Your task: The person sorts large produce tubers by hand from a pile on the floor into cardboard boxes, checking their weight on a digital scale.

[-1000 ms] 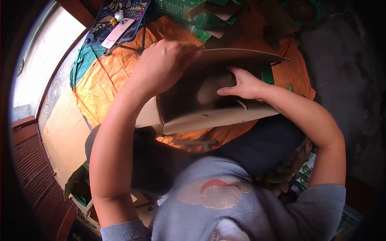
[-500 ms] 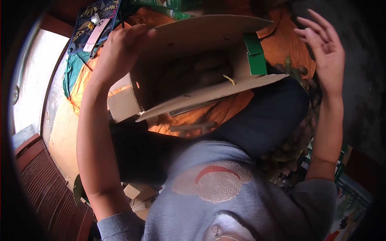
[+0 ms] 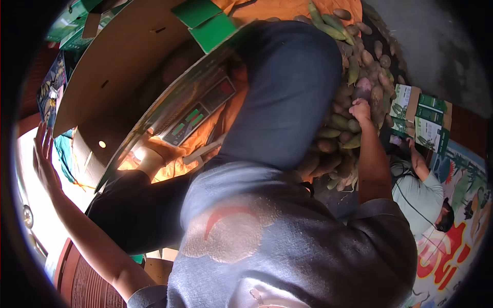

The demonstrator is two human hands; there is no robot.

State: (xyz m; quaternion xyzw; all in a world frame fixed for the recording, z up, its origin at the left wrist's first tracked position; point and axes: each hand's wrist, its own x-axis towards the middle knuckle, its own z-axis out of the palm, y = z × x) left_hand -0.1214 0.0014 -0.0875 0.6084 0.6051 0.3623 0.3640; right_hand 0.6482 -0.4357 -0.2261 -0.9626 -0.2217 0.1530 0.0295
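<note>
My right hand (image 3: 361,110) reaches into a heap of brown tubers (image 3: 377,95) on the floor. Its fingers are closed at the near end of a pinkish-purple tuber (image 3: 363,88). Long green pods or fruits (image 3: 331,26) lie among the heap. On the far left, my left hand (image 3: 45,161) is held up with fingers stretched, holding nothing, near the end of an open cardboard box (image 3: 115,66). The box has green flaps and stands tilted in front of my legs. Its inside is dark, so its contents cannot be made out.
A digital scale (image 3: 197,115) lies on an orange sheet (image 3: 205,134) between the box and my leg. Green-and-white cartons (image 3: 429,120) stand right of the heap. Another person (image 3: 418,192) sits at the right, with a hand near the cartons. A brown slatted panel (image 3: 95,277) stands lower left.
My view has swung right. My right hand has come down from the air onto the tubers and closed. My left hand has moved off the box's edge. Another person has come into view.
</note>
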